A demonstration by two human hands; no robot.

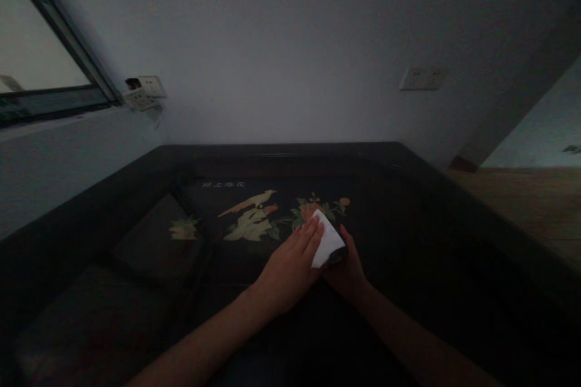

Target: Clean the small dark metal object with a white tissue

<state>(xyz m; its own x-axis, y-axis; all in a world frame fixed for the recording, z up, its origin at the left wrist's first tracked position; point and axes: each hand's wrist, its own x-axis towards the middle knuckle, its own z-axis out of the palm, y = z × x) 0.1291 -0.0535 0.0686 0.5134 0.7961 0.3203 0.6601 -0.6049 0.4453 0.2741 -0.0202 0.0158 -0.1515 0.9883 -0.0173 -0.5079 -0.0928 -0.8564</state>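
Both my hands meet over a dark lacquered table (408, 205) inlaid with a bird and flowers (254, 217). My left hand (290, 266) lies with its fingers stretched flat on a white folded cloth or tissue (327, 243). Beneath that cloth is a small dark object (338, 257), which my right hand (347, 272) grips from below, its thumb up beside the cloth. The room is dim, so I cannot name the dark object.
The table stands in a corner against a white wall. Wall sockets (143, 92) sit at the left beside a window frame (54, 97), with another socket plate (422, 78) at the right. Wooden floor (535, 205) shows on the right.
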